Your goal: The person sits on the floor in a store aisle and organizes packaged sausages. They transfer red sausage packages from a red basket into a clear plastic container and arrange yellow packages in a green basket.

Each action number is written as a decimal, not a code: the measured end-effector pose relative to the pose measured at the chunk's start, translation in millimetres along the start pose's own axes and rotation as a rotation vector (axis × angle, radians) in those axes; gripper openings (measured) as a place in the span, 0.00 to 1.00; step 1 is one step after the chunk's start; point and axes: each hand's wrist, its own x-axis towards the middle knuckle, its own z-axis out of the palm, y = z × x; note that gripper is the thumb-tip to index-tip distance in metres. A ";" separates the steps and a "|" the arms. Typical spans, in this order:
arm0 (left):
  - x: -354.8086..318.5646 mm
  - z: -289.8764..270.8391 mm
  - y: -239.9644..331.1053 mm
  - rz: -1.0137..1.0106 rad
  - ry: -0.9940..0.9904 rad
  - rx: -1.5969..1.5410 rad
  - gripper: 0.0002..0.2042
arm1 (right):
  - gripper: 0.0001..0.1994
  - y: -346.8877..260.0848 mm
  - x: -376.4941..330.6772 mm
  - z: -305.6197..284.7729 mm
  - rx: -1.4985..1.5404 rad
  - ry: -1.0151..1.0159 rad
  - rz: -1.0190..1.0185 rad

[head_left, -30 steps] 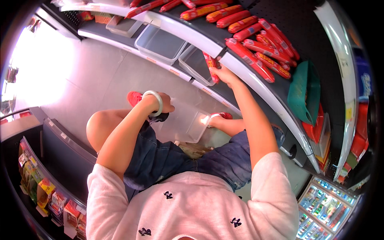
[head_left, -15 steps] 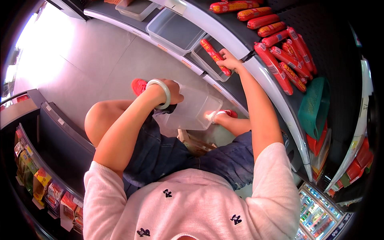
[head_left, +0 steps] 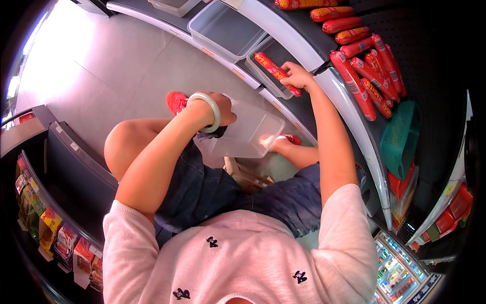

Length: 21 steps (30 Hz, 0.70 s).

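Note:
My left hand (head_left: 217, 109), with a pale bangle on the wrist, grips the edge of a clear plastic bin (head_left: 248, 134) held above my knees. My right hand (head_left: 297, 76) reaches to the low shelf and rests on a long red sausage pack (head_left: 276, 72), which lies at an angle in a clear bin (head_left: 271, 81) on that shelf. I am crouched, and my red shoes show on the grey floor below the held bin.
Several red sausage packs (head_left: 362, 61) lie in rows on the dark upper shelf. Another clear bin (head_left: 225, 31) sits further left on the low shelf. A green basket (head_left: 402, 139) hangs at right. A snack rack (head_left: 45, 223) stands at lower left, a drinks cooler (head_left: 400, 268) at lower right.
My right hand has brought the sausage pack down from the shelf edge into the bin on the low shelf. My left hand keeps the clear bin, shifted slightly as my head turned.

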 end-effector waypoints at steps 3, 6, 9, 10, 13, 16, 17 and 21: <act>2.4 3.6 -2.7 0.013 0.009 0.009 0.21 | 0.24 -1.6 0.8 8.5 0.041 -0.001 0.000; 2.9 5.7 -3.5 0.025 0.036 -0.004 0.21 | 0.24 -19.3 -3.1 7.4 0.137 -0.038 -0.002; 5.5 6.0 -2.5 0.009 0.018 0.002 0.21 | 0.25 -20.1 4.5 9.5 0.140 -0.018 -0.004; 5.3 6.0 -2.0 0.008 0.016 0.002 0.21 | 0.25 -18.6 10.1 10.3 0.111 -0.028 -0.013; 4.7 3.7 0.5 0.012 0.012 0.013 0.21 | 0.25 -4.6 29.5 13.5 0.030 -0.054 -0.020; 5.7 3.3 1.3 0.020 0.015 0.021 0.21 | 0.24 -3.9 38.7 19.2 -0.002 -0.078 0.008; 6.6 5.0 -0.1 0.026 0.022 0.017 0.21 | 0.24 -7.1 38.0 22.0 0.014 -0.081 0.025; 7.4 3.3 -0.6 0.022 0.020 0.000 0.21 | 0.25 -23.2 22.7 13.5 -0.080 -0.077 0.020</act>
